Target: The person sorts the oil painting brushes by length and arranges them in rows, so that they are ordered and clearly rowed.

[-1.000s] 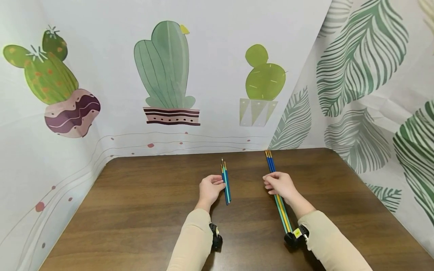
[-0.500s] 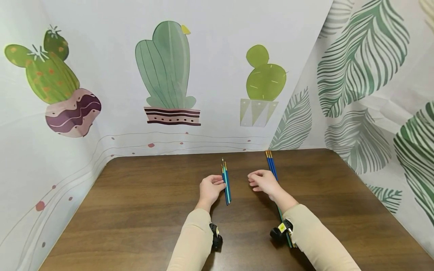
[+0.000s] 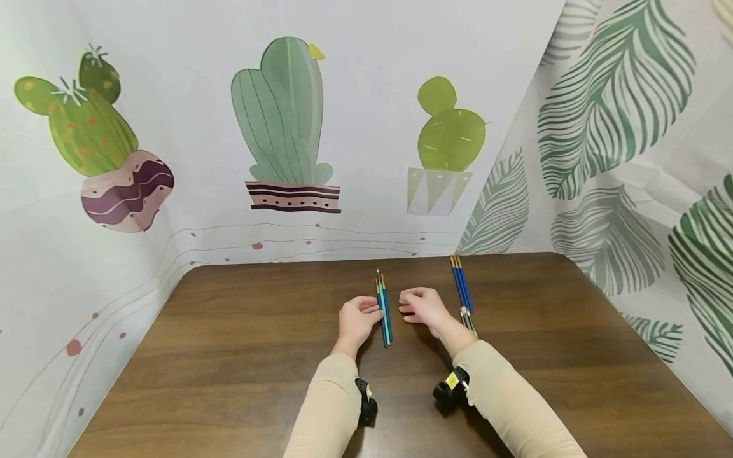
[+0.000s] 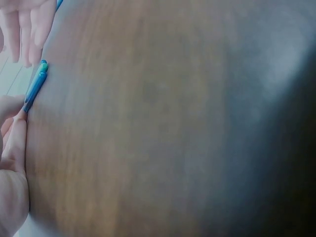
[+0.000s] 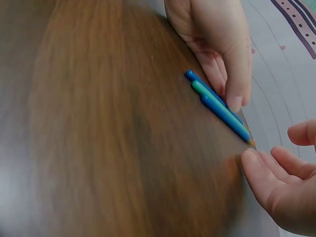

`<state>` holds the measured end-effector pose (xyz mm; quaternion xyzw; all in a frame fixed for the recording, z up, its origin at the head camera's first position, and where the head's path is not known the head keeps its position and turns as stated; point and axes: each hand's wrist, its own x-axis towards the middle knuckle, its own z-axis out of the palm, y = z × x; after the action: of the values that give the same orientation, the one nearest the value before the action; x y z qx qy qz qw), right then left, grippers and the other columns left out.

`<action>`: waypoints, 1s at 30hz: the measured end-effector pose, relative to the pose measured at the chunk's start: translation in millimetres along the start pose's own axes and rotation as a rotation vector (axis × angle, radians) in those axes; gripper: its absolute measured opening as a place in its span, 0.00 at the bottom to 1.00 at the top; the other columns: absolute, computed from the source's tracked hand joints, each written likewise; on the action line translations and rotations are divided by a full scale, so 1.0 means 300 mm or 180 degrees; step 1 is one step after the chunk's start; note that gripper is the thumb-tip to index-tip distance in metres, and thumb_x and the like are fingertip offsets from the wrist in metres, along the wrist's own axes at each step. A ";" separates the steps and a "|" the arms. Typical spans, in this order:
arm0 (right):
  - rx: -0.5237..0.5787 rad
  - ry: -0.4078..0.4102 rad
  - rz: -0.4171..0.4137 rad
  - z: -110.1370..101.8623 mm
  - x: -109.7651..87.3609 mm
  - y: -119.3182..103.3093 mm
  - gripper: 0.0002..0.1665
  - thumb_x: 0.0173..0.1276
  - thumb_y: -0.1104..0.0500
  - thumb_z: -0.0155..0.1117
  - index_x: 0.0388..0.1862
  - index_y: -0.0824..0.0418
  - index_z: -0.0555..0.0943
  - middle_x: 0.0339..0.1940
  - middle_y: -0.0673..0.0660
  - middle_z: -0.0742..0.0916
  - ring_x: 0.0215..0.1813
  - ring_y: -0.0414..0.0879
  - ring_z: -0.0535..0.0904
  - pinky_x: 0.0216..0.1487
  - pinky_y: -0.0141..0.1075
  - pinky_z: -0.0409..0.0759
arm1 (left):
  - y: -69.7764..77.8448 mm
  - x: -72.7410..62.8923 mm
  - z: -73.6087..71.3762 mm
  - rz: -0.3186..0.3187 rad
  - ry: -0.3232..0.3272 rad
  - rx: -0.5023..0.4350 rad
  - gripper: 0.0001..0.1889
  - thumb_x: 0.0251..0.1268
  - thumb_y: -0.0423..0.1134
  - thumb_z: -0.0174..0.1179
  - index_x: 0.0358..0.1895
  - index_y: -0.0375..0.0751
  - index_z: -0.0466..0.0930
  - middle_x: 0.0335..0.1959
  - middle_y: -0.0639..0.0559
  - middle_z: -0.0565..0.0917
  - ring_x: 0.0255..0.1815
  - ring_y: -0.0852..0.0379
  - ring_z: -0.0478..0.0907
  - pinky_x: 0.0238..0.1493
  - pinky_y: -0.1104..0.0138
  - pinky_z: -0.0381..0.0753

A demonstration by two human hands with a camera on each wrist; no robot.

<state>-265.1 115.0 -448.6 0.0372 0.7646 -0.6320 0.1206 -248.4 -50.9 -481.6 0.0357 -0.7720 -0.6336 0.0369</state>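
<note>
Three slim paintbrushes (image 3: 384,315), two blue and one teal, lie side by side on the brown wooden table (image 3: 252,356). My left hand (image 3: 356,321) rests against their left side, its thumb and fingertips at the handles. To their right, my right hand (image 3: 425,306) hovers with bent, relaxed fingers and nothing in them. In the right wrist view the right hand's fingertips (image 5: 249,157) are close to the tip end of the blue brush (image 5: 224,118). The left wrist view catches only the handle ends (image 4: 37,86) between the two hands.
Farther right lie three blue brushes (image 3: 462,283) with orange tips. Below them, in line, are more brushes (image 3: 467,320) with pale tips, partly hidden by the right forearm. A white wall cloth (image 3: 366,127) printed with cactuses hangs along the table's back edge.
My right hand has moved left, away from the right-hand row of brushes and close to the three middle ones. My left hand and those three brushes have stayed in place.
</note>
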 end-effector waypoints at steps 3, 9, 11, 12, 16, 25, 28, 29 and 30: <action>0.0123 0.0015 0.0025 0.024 0.011 -0.002 0.22 0.71 0.59 0.51 0.58 0.72 0.73 0.55 0.71 0.80 0.53 0.57 0.82 0.44 0.40 0.85 | 0.000 0.000 0.001 -0.0009 -0.0002 0.0007 0.15 0.52 0.27 0.66 0.45 0.29 0.80 0.43 0.37 0.85 0.45 0.49 0.85 0.48 0.64 0.84; 0.0268 0.0066 0.0068 0.067 0.031 -0.006 0.21 0.70 0.60 0.52 0.57 0.72 0.74 0.52 0.69 0.82 0.46 0.50 0.84 0.42 0.37 0.86 | 0.004 -0.002 -0.002 -0.0015 -0.0027 -0.0017 0.15 0.53 0.27 0.66 0.45 0.29 0.80 0.44 0.37 0.85 0.46 0.48 0.85 0.48 0.63 0.83; 0.0283 0.0105 0.0080 0.078 0.037 -0.006 0.20 0.70 0.61 0.53 0.56 0.72 0.74 0.50 0.68 0.83 0.42 0.47 0.84 0.40 0.36 0.86 | 0.005 -0.003 -0.003 0.0011 -0.0042 -0.0012 0.15 0.53 0.26 0.66 0.46 0.28 0.80 0.44 0.36 0.85 0.46 0.47 0.85 0.48 0.62 0.83; 0.0287 0.0122 0.0081 0.082 0.040 -0.006 0.20 0.69 0.61 0.53 0.55 0.72 0.75 0.49 0.67 0.83 0.40 0.46 0.84 0.39 0.36 0.86 | 0.005 -0.003 -0.004 0.0024 -0.0046 -0.0011 0.15 0.53 0.26 0.66 0.46 0.27 0.80 0.44 0.36 0.85 0.46 0.47 0.85 0.48 0.62 0.83; 0.0287 0.0188 0.0096 0.094 0.051 -0.006 0.18 0.69 0.62 0.54 0.54 0.71 0.76 0.46 0.66 0.84 0.36 0.43 0.83 0.37 0.34 0.86 | 0.006 -0.002 -0.006 0.0030 -0.0039 -0.0027 0.14 0.53 0.26 0.66 0.45 0.27 0.80 0.44 0.35 0.85 0.46 0.47 0.84 0.48 0.62 0.83; 0.0145 0.0302 0.0068 0.108 0.058 -0.012 0.16 0.66 0.66 0.57 0.52 0.70 0.77 0.39 0.63 0.84 0.32 0.42 0.81 0.31 0.31 0.85 | 0.000 0.001 -0.004 0.0041 -0.0036 -0.0051 0.15 0.53 0.27 0.66 0.45 0.27 0.80 0.43 0.35 0.85 0.45 0.47 0.85 0.48 0.63 0.84; 0.0013 0.0366 0.0020 0.116 0.065 -0.014 0.16 0.64 0.66 0.60 0.50 0.70 0.78 0.34 0.61 0.84 0.29 0.41 0.80 0.27 0.30 0.83 | -0.001 0.001 -0.002 0.0013 -0.0028 -0.0074 0.14 0.52 0.27 0.66 0.45 0.28 0.80 0.43 0.36 0.85 0.45 0.47 0.85 0.48 0.63 0.84; -0.0026 0.0397 0.0011 0.118 0.068 -0.015 0.15 0.63 0.66 0.61 0.49 0.70 0.78 0.32 0.60 0.84 0.28 0.41 0.80 0.26 0.30 0.83 | -0.002 0.002 -0.002 0.0027 -0.0029 -0.0077 0.14 0.52 0.27 0.66 0.45 0.27 0.80 0.43 0.35 0.85 0.45 0.47 0.85 0.47 0.63 0.84; -0.0083 0.0427 -0.0013 0.122 0.072 -0.015 0.15 0.62 0.66 0.62 0.48 0.70 0.78 0.29 0.59 0.84 0.26 0.40 0.79 0.24 0.29 0.82 | -0.001 0.002 -0.002 0.0026 -0.0030 -0.0090 0.14 0.52 0.26 0.66 0.45 0.27 0.80 0.43 0.35 0.85 0.45 0.47 0.85 0.47 0.63 0.84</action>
<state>-281.9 76.5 -455.5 0.0763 0.7792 -0.6183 0.0682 -248.8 -51.6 -481.9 0.0291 -0.7632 -0.6445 0.0364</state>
